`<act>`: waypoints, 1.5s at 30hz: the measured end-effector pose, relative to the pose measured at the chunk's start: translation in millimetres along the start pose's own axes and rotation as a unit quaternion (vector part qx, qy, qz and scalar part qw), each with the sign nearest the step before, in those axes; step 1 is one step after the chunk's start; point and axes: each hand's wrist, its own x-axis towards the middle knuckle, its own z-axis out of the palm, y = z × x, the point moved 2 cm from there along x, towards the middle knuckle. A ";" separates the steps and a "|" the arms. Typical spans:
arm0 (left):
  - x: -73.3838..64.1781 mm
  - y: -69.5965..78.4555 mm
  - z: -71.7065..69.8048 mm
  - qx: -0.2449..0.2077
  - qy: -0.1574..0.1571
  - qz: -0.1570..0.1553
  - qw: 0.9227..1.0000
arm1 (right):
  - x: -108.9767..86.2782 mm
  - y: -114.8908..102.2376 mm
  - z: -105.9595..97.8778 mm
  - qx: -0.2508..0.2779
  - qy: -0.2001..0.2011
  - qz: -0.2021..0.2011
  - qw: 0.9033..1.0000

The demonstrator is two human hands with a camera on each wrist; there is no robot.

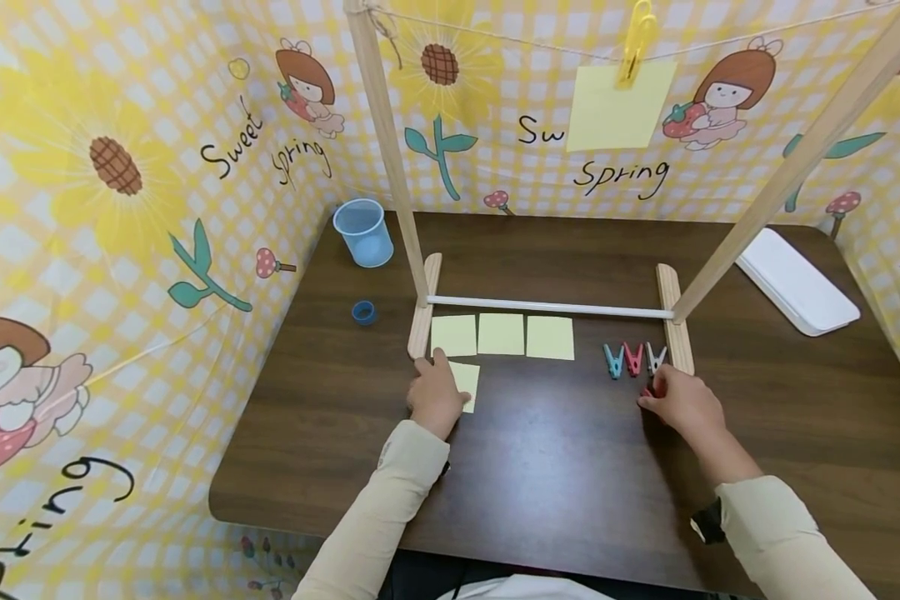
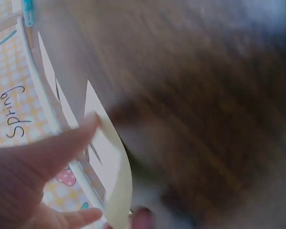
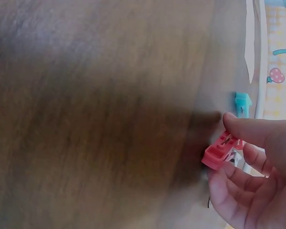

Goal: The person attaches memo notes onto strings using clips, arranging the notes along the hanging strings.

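Observation:
My left hand (image 1: 435, 396) holds a pale yellow sticky note (image 1: 468, 379) at its left side. In the left wrist view that note bends upward between the thumb and the fingers. Just beyond it, three more yellow notes (image 1: 501, 335) lie in a row beneath a white rod. My right hand (image 1: 688, 410) pinches a red clothespin (image 3: 218, 155) between thumb and fingers. Beside that hand lie a blue clothespin (image 1: 613, 362), a pink one (image 1: 633, 359) and a white one (image 1: 656, 357). In the head view, the fingers hide most of the held clothespin.
A wooden frame (image 1: 390, 167) with a white rod (image 1: 547, 307) stands across the table. From its string hangs a note (image 1: 617, 117) under a yellow clothespin (image 1: 637, 42). A blue cup (image 1: 364, 235) and blue ring (image 1: 363, 312) are left; a white case (image 1: 798, 283) is right.

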 end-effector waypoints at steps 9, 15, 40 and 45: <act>-7.5 -4.8 -25.9 -0.174 -0.031 0.079 0.981 | -3.3 -16.5 -27.1 -0.006 0.008 -0.111 0.994; -8.6 10.5 -66.0 -0.275 0.019 0.162 0.947 | -9.7 -57.6 -77.3 0.045 0.057 -0.184 0.980; 44.6 128.0 -212.0 -0.681 0.090 0.255 0.680 | 1.6 -284.1 -268.2 0.430 0.281 -0.317 0.797; 49.6 137.0 -216.9 -0.693 0.077 0.254 0.670 | 9.8 -290.0 -268.8 0.417 0.277 -0.282 0.818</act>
